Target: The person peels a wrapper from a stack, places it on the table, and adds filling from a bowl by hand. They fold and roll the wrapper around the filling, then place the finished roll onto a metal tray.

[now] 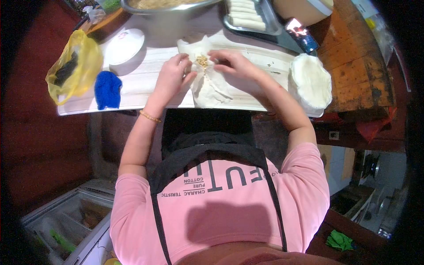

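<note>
A thin, pale wrapper sheet [210, 90] lies on the white board, its near part wrinkled and its far edge uneven. On it sits a small heap of yellowish filling [202, 61]. My left hand [175, 76] is at the left side of the heap, fingers bent at the sheet's edge. From the right, my right hand [233, 64] reaches to the heap with thumb and forefinger apart, fingertips at the sheet. Whether the left fingertips pinch the sheet is too small to tell.
Left are a yellow plastic bag [90, 55], a white bowl [125, 46] and a blue cloth [107, 89]. Behind stand a large metal basin [170, 9] and a tray [274, 28] of white rolls [246, 15]. Right are a phone [304, 39] and a wrapper stack [310, 82] near the board's edge.
</note>
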A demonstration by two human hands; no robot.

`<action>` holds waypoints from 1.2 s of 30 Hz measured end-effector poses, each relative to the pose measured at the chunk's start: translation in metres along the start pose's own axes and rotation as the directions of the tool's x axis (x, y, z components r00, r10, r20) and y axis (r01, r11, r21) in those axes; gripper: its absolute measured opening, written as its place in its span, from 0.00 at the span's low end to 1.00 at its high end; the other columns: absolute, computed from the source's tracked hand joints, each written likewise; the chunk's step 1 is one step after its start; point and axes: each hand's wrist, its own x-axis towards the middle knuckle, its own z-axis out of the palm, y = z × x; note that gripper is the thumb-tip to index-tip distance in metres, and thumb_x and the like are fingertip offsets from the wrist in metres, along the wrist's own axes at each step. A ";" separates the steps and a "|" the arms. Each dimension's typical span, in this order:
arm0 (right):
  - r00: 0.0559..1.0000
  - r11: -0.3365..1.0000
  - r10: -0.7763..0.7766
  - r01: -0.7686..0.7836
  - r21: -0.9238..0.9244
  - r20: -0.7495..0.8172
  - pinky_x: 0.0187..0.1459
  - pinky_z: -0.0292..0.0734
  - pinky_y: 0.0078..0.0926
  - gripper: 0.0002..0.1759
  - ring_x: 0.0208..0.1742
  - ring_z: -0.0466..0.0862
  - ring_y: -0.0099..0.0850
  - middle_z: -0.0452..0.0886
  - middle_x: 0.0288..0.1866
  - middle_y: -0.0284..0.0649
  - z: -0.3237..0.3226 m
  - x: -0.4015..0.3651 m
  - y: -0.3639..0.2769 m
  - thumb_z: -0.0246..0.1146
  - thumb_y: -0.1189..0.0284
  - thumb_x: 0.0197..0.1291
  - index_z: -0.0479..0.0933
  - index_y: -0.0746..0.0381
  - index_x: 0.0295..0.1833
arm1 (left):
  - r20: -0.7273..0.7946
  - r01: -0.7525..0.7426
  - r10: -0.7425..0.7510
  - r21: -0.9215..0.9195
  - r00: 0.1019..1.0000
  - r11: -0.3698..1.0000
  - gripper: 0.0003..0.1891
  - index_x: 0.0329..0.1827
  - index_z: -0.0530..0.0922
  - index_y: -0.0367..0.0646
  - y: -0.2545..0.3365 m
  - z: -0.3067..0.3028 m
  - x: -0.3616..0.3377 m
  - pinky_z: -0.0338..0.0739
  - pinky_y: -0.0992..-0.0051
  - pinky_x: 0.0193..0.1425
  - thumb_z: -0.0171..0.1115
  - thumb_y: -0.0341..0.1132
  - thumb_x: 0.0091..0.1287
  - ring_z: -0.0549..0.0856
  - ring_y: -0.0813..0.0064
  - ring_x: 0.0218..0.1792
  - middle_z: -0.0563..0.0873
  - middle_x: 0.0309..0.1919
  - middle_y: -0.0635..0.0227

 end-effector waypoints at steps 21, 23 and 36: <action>0.964 0.954 -0.216 0.242 -0.177 0.157 0.71 0.64 0.46 0.10 0.72 0.66 0.58 0.66 0.72 0.61 -0.006 -0.012 0.004 0.59 0.72 0.60 0.69 0.67 0.42 | 0.130 0.195 -0.189 -0.034 0.973 0.980 0.10 0.43 0.79 0.38 0.010 0.011 -0.014 0.68 0.56 0.66 0.61 0.32 0.61 0.80 0.53 0.59 0.78 0.63 0.48; 0.954 0.953 -0.223 0.257 -0.163 0.201 0.73 0.61 0.48 0.11 0.73 0.64 0.60 0.64 0.73 0.62 -0.013 -0.013 -0.002 0.59 0.72 0.58 0.69 0.67 0.43 | 0.274 0.203 -0.172 -0.087 0.946 0.975 0.10 0.43 0.80 0.41 0.002 0.001 -0.014 0.61 0.53 0.72 0.53 0.32 0.63 0.73 0.53 0.69 0.73 0.69 0.46; 0.924 0.901 -0.327 0.369 -0.230 0.200 0.77 0.56 0.51 0.18 0.74 0.65 0.56 0.65 0.75 0.56 0.003 -0.006 0.022 0.61 0.72 0.63 0.76 0.62 0.59 | 0.398 0.016 -0.016 0.003 0.917 1.000 0.19 0.53 0.75 0.45 0.000 -0.019 -0.008 0.58 0.48 0.73 0.61 0.36 0.59 0.64 0.54 0.75 0.65 0.75 0.52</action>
